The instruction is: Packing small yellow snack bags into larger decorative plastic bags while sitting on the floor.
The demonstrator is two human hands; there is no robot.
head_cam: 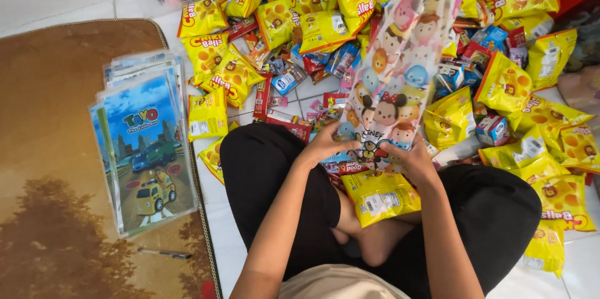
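The person sits cross-legged on the tiled floor (219, 236) and holds a long clear gift bag (400, 61) printed with little cartoon animals. The left hand (325, 144) is closed on the bag's near left edge. The right hand (415, 160) is closed on the near right edge. The bag stretches away from the lap, over the pile of snacks. Both hands seem to be pulling the near end of the bag apart.

One yellow snack packet (381, 196) lies in the lap, just below the hands and touching the right wrist. Many more yellow snack packets (215, 71) lie on the floor ahead, mixed with small blue boxes (492, 129) and thin red bars (262, 96).

To do this well, I think the thumbs should slide the two thin sides apart slowly, so the plastic does not rip. The opening should be wide before any snack goes in. It helps to keep the bag flat and straight, not twisted.

A stack of other printed bags (147, 149) with a bus picture lies on the brown rug (56, 224) at the left. A pen (164, 253) lies near it on the rug.
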